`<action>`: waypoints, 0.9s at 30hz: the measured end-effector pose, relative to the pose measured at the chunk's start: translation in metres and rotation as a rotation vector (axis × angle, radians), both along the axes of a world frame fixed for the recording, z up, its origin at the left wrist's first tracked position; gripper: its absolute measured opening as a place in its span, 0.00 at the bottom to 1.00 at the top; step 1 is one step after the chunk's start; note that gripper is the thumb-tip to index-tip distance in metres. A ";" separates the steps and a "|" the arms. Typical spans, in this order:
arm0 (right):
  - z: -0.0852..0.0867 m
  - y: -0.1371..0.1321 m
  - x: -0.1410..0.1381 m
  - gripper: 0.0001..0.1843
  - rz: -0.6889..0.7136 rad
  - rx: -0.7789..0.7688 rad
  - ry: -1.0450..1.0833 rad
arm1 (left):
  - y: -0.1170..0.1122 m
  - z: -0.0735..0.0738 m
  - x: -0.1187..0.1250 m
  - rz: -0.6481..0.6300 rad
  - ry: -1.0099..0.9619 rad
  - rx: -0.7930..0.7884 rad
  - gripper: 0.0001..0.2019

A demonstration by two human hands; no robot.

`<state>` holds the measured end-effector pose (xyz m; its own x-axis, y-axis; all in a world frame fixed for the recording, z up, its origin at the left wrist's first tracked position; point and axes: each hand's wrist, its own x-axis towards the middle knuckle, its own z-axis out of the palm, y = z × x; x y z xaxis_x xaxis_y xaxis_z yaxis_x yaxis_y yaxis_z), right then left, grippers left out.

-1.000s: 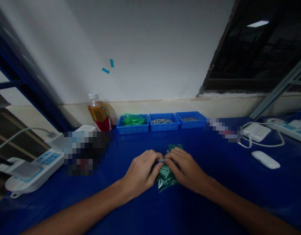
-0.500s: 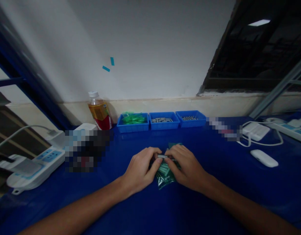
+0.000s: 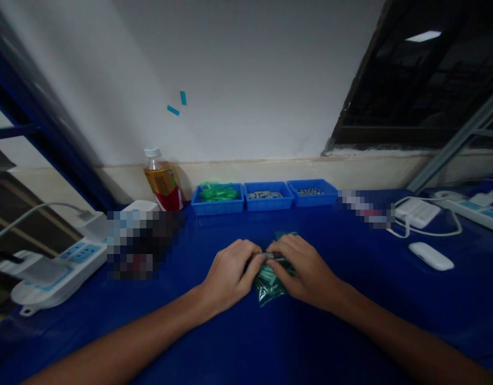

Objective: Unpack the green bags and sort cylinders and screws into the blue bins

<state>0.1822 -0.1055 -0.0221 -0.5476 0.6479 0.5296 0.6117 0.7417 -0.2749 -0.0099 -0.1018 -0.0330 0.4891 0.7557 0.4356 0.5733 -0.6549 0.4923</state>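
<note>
Low over the middle of the blue table, my left hand (image 3: 230,270) and my right hand (image 3: 308,272) meet, fingers bent and thumbs pressed inward. Between their fingertips is a small grey rod-like part (image 3: 267,255), pinched from both sides; much of it is hidden by the fingers. Under and just behind the hands lies a green clear plastic bag (image 3: 269,291) with several pale, slim pieces showing in it.
Along the wall stand three blue bins: one with green plastic pieces (image 3: 218,207), one with grey parts (image 3: 269,203), one with small metal parts (image 3: 313,200). A bottle (image 3: 161,182) and power strip (image 3: 66,270) are left; a white case (image 3: 431,256) and cables are right.
Both hands stay in nearly the same place. The fingers have shifted slightly around the grey part, which shows less than before. The whole view has moved a little.
</note>
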 end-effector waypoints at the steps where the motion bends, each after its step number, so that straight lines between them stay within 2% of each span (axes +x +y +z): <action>1: 0.000 0.000 0.000 0.04 0.000 -0.001 -0.006 | 0.000 0.000 0.000 -0.002 0.001 -0.009 0.11; 11: -0.002 0.002 -0.001 0.11 0.000 -0.061 -0.014 | 0.000 -0.003 -0.001 -0.045 -0.035 0.008 0.06; 15: -0.003 0.002 0.000 0.06 0.001 -0.049 0.028 | 0.000 -0.002 -0.001 -0.021 -0.011 0.008 0.07; 20: -0.004 0.000 0.000 0.05 0.010 -0.013 -0.017 | 0.002 -0.001 -0.001 -0.014 0.009 -0.011 0.11; 24: -0.004 -0.001 -0.001 0.08 -0.011 -0.022 -0.021 | 0.002 -0.001 -0.001 -0.037 -0.024 -0.045 0.09; 27: -0.002 0.000 -0.002 0.11 -0.008 -0.013 -0.006 | 0.001 -0.003 -0.001 -0.060 -0.035 0.006 0.09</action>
